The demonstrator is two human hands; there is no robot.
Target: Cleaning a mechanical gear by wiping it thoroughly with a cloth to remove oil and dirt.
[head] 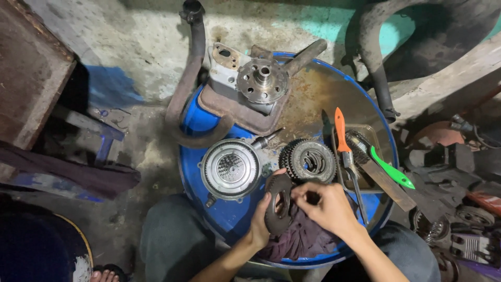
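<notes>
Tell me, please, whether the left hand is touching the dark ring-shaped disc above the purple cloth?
Touching. The head view shows the left hand gripping the dark disc, thumb across its face, fingers curled over its upper rim.

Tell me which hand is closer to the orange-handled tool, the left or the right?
The right. The right hand lies just left of the orange-handled tool, close to its metal shaft. The left hand is farther left, holding the dark friction disc.

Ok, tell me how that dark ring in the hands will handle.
The dark ring looks like a thin, stiff plate, so probably rigid and light. It may be oily and slippery. The left hand holds it on edge; set down so, it could roll.
</notes>
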